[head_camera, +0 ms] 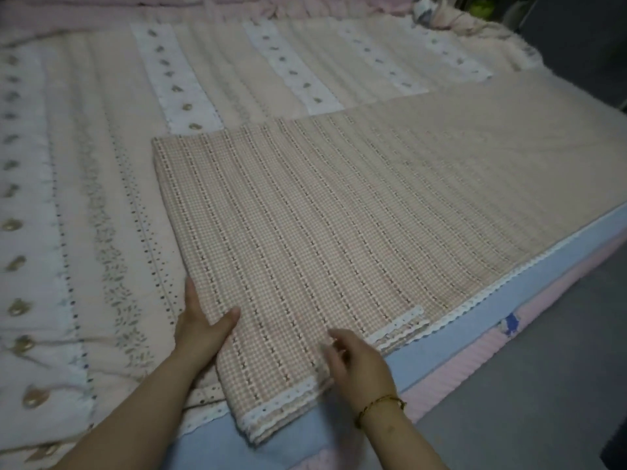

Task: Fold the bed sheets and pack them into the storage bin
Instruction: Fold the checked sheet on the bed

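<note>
A pink-and-white checked bed sheet (305,225) with white lace trim lies partly folded along the bed's near edge, several layers thick at its near-left corner. My left hand (200,327) grips the folded left edge, thumb on top and fingers along the side. My right hand (353,361) pinches the top layers near the lace-trimmed front edge, fingers curled into the cloth. No storage bin is in view.
The bed is covered by a quilted pink and white floral spread (101,164). A blue mattress edge (475,320) and a pink skirt run along the right. Grey floor (543,385) lies beyond. Crumpled bedding (441,15) sits at the far corner.
</note>
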Motion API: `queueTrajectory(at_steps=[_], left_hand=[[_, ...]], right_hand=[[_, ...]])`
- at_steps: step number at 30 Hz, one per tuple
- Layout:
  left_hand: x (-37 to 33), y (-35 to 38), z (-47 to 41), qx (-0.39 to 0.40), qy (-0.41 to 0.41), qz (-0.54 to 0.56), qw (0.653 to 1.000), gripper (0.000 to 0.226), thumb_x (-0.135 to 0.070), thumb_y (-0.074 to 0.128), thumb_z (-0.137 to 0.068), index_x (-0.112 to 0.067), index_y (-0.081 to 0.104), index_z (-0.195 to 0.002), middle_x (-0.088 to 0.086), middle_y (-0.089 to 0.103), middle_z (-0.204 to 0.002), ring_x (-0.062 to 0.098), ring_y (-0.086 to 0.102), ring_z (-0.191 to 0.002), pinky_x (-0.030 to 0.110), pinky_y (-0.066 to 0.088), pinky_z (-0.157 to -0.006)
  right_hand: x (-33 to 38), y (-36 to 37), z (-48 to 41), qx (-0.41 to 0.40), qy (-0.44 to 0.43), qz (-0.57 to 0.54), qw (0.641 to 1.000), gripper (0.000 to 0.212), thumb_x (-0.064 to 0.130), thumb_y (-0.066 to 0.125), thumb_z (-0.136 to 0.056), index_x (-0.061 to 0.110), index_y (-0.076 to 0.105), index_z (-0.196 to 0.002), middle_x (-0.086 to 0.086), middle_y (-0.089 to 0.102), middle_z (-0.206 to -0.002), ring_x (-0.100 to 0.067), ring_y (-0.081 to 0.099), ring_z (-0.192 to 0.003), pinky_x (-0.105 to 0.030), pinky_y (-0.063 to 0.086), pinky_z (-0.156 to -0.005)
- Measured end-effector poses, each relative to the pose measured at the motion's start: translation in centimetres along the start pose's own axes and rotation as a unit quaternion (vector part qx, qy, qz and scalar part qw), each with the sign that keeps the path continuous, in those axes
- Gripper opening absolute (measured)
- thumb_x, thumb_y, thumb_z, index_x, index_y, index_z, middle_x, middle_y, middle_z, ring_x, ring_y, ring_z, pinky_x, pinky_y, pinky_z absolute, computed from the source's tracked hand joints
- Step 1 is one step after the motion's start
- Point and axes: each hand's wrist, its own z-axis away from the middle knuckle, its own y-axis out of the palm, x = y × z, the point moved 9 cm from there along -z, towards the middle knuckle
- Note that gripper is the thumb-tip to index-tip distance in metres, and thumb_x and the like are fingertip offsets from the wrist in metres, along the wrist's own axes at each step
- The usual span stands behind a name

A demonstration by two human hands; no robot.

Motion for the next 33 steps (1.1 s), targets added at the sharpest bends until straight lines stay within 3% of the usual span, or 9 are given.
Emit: queueTrajectory(at_steps=[3,9,11,14,17,19,25,28,33], left_hand=[[-0.9,-0.1,-1.6,-0.062,-0.04,0.113,0.991,0.084,-0.029,0.061,-0.088,-0.026,0.002,-0.149,0.001,0.027,-0.151,0.021,0.034,-0.133,0.027,0.025,-0.107],[-1.8,-2.0,-4.7,-0.159,-0.128,0.208,0.957,0.045,-0.015,0.051,-0.094,-0.007,0.04,-0.137,0.014,0.049,-0.135,0.028,0.051,-0.117,0.031,0.038,-0.097],[-1.7,-2.2,-5.6,-0.157,-0.16,0.203,0.953,0.045,-0.014,0.055,-0.092,-0.005,0.044,-0.134,0.017,0.053,-0.13,0.03,0.054,-0.112,0.036,0.042,-0.095],[-1.7,-2.3,-5.3,-0.169,-0.182,0.213,0.945,0.043,-0.013,0.059,-0.089,-0.004,0.049,-0.13,0.015,0.058,-0.123,0.025,0.057,-0.1,0.033,0.043,-0.089],[-0.8,-1.6,-3.3,-0.171,-0.21,0.199,0.942,0.034,-0.012,0.061,-0.087,-0.004,0.057,-0.12,0.012,0.063,-0.107,0.023,0.059,-0.087,0.03,0.045,-0.08],[0.8,-1.0,-1.4,-0.187,-0.227,0.195,0.936,0.026,-0.014,0.062,-0.086,-0.006,0.062,-0.111,0.009,0.065,-0.095,0.02,0.06,-0.079,0.028,0.046,-0.073],[3.2,-0.2,-0.4,-0.206,-0.248,0.235,0.917,0.003,-0.014,0.064,-0.085,-0.015,0.065,-0.087,-0.004,0.068,-0.076,0.007,0.061,-0.065,0.021,0.044,-0.055],[4.4,-0.2,-1.3,-0.202,-0.253,0.253,0.912,0.007,-0.021,0.065,-0.084,-0.023,0.067,-0.078,-0.01,0.07,-0.065,0.009,0.064,-0.067,0.027,0.052,-0.064],[5.3,0.0,-2.1,-0.183,-0.24,0.304,0.904,0.005,-0.022,0.061,-0.086,-0.022,0.066,-0.084,-0.026,0.059,-0.046,-0.009,0.056,-0.045,0.004,0.036,-0.038]], right_hand=[[-0.9,-6.9,-5.2,-0.138,0.024,-0.021,0.99,0.033,0.016,0.05,-0.093,0.01,0.054,-0.125,-0.005,0.056,-0.112,-0.02,0.048,-0.11,-0.028,0.036,-0.1],[-1.5,-10.4,-12.5,-0.057,-0.005,0.225,0.973,0.037,0.016,0.047,-0.094,0.013,0.048,-0.131,-0.008,0.043,-0.138,-0.025,0.04,-0.124,-0.027,0.029,-0.103],[0.4,-10.4,-14.2,-0.106,-0.091,0.251,0.958,0.025,0.001,0.056,-0.081,0.004,0.067,-0.104,-0.02,0.062,-0.113,-0.039,0.059,-0.101,-0.041,0.047,-0.088],[5.4,-7.6,-18.2,-0.066,-0.192,0.232,0.951,0.025,0.013,0.05,-0.069,0.003,0.072,-0.074,-0.017,0.069,-0.077,-0.033,0.067,-0.065,-0.039,0.055,-0.058],[11.5,-3.9,-21.7,-0.007,-0.258,0.259,0.931,0.039,0.015,0.049,-0.078,-0.001,0.063,-0.111,-0.029,0.057,-0.119,-0.044,0.057,-0.108,-0.051,0.045,-0.092],[14.5,0.6,-23.1,0.111,-0.277,0.306,0.904,0.055,0.024,0.042,-0.094,0.011,0.026,-0.145,-0.016,0.014,-0.154,-0.03,0.014,-0.142,-0.038,0.013,-0.118],[21.3,12.6,-23.3,0.26,-0.363,0.372,0.814,0.066,0.048,0.028,-0.096,0.025,-0.007,-0.148,-0.002,-0.018,-0.155,-0.022,-0.018,-0.142,-0.047,-0.015,-0.112],[24.0,16.3,-23.9,0.243,-0.438,0.4,0.768,0.068,0.056,0.022,-0.094,0.027,-0.008,-0.147,0.0,-0.021,-0.154,-0.019,-0.021,-0.142,-0.046,-0.019,-0.11],[28.1,17.0,-29.5,0.172,-0.478,0.449,0.735,0.071,0.06,0.018,-0.092,0.023,-0.007,-0.148,0.0,-0.017,-0.155,-0.016,-0.016,-0.143,-0.039,-0.015,-0.114]])
